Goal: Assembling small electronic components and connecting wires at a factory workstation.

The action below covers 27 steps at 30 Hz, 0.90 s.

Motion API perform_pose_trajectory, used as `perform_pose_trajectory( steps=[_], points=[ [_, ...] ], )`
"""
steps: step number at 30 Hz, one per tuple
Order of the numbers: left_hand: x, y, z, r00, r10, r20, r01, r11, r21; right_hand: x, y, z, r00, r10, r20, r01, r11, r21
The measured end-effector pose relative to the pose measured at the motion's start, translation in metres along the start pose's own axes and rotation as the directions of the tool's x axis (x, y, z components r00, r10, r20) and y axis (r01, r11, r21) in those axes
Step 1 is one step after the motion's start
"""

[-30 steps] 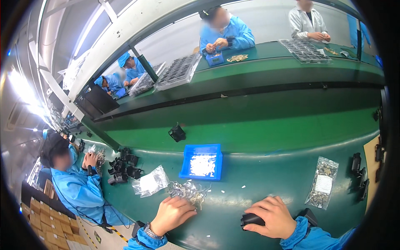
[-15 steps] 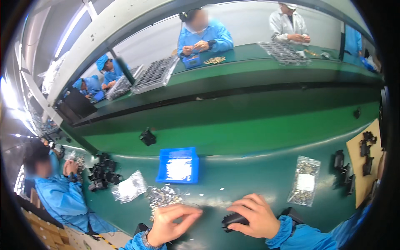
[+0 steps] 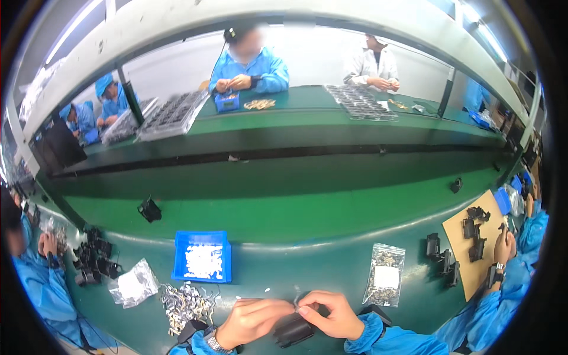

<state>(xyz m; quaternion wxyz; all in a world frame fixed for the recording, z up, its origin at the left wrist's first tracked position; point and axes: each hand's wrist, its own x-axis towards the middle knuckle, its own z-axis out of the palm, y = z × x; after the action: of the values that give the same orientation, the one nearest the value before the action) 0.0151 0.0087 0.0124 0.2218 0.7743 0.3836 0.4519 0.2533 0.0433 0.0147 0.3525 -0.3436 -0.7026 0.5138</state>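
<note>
- Green surface [image 3: 319,260] stretches between blue bin [image 3: 227,260] and parts bag [image 3: 386,277]
- Left hand [image 3: 255,319], right hand [image 3: 332,315] both pinching one small grey strip [image 3: 297,296]
- Black housing [image 3: 294,332] just below

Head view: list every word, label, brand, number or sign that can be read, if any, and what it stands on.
No text can be read.
White label on the clear plastic bag of small parts: any print is too blurred.
White patch on the crumpled clear bag: nothing legible.
</note>
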Motion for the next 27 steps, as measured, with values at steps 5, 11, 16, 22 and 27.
perform_pose_trajectory(
  steps=[5, 11, 16, 22, 27],
  points=[
    [-0.001, 0.002, 0.002, 0.999, 0.016, -0.035, -0.016, 1.0, -0.003, -0.002, 0.003, -0.001, 0.999, 0.035, 0.041, -0.035, 0.999, -0.009],
    [-0.004, 0.005, 0.003, 0.998, -0.006, -0.067, 0.009, 0.999, 0.042, -0.003, 0.0, 0.004, 0.998, -0.019, -0.052, 0.015, 0.998, -0.067],
    [-0.002, 0.003, 0.011, 0.993, 0.011, -0.113, -0.007, 0.999, 0.04, -0.004, -0.003, 0.008, 0.971, -0.214, -0.106, 0.177, 0.943, -0.28],
    [-0.001, 0.008, 0.012, 0.992, -0.047, -0.117, 0.049, 0.999, 0.016, -0.003, -0.003, 0.008, 0.925, -0.371, -0.081, 0.292, 0.83, -0.475],
    [-0.005, 0.011, 0.01, 0.985, -0.14, -0.104, 0.139, 0.99, -0.02, -0.002, -0.006, 0.009, 0.918, -0.395, -0.041, 0.31, 0.778, -0.547]
  ],
)
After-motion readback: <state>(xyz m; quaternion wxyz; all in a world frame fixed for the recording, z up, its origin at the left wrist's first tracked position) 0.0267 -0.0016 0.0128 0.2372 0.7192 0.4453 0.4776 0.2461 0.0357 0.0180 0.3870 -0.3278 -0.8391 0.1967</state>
